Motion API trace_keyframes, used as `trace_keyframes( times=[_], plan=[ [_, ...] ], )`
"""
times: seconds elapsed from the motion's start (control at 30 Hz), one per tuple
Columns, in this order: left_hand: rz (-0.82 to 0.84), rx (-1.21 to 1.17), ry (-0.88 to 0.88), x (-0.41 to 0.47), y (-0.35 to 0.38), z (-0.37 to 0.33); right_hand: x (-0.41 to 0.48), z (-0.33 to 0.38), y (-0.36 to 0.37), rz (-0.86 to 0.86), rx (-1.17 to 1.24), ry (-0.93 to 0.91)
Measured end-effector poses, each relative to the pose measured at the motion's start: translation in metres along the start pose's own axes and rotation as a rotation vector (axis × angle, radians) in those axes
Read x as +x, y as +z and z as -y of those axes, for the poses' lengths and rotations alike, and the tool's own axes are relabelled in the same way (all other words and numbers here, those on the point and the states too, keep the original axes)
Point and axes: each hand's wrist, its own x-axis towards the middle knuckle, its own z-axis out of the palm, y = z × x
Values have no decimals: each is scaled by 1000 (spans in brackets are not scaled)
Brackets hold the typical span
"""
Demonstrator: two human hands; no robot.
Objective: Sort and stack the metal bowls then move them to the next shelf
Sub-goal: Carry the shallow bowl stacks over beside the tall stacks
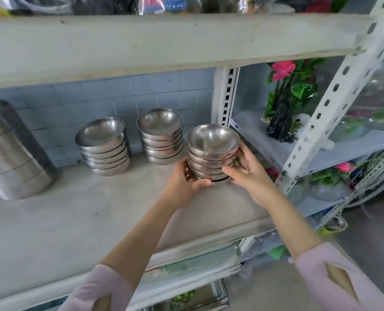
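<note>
Three stacks of metal bowls stand on the grey shelf [74, 212]. The right stack [213, 144] sits near the shelf's right end, and both my hands are on it. My left hand [186, 178] curls around its lower left side, thumb under the base. My right hand [247, 171] grips its right side with the fingers spread over the lower bowls. The middle stack [160, 135] stands behind it near the tiled wall. The left stack [104, 147] leans slightly, with its top bowl tilted.
A tall stack of larger metal containers [13, 151] fills the shelf's left end. A white perforated post [225, 97] separates this shelf from the neighbouring shelf [343, 151], which holds artificial flowers [287, 97] and bagged items. A shelf board [164, 41] hangs close overhead.
</note>
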Motion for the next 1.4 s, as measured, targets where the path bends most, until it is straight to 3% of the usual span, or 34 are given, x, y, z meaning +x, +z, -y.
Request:
trace_keyframes(
  times=[0.33, 1.13, 1.23, 1.4],
  plan=[
    [-72, 29, -55, 48, 24, -4, 65, -9, -22, -104, -209, -55],
    [-197, 333, -189, 88, 41, -29, 129, -15, -35, 39, -84, -15],
    [-236, 356, -205, 78, 43, -35, 117, -8, -36, -22, -65, -4],
    [-146, 478, -109, 26, 22, -30, 69, 10, -36, -167, -188, -54]
  ],
)
